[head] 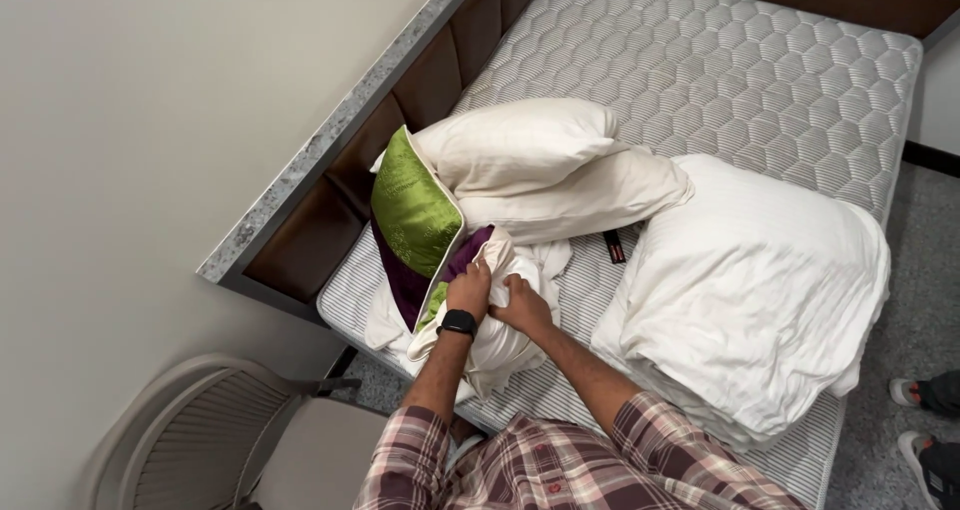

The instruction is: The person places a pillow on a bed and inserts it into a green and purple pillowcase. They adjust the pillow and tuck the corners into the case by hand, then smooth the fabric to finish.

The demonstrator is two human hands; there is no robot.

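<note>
View from above of my two hands at the near left corner of a bare mattress (720,70). My left hand (469,290), with a black watch (458,322) on its wrist, is closed around a bunched fold of white cloth (500,340); the fingers curl into the fabric and are partly hidden by it. My right hand (520,305) sits just beside the left, touching the same bundle, also clenched on the cloth with its fingertips buried in the folds. The white cloth lies crumpled on the near left part of the mattress, hanging slightly over the near edge. How much of it wraps another object I cannot tell.

Just to the left of my hands, a green cushion (412,205) with a pale border leans tilted, with a purple cushion (405,280) under and behind it, touching the cloth. Beyond my hands, two cream pillows (520,145) are stacked loosely, the upper one resting on the lower. To the right lies a large folded white duvet (750,290), near the cloth but apart from my hands. A small black label (615,246) shows on the mattress between the pillows and the duvet.

A brown padded headboard (420,90) with a speckled stone ledge (330,135) runs along the left side. A grey chair (230,440) stands at the near left on the floor. My sleeves (560,465) are plaid. Another person's feet (925,420) appear at the near right edge.
</note>
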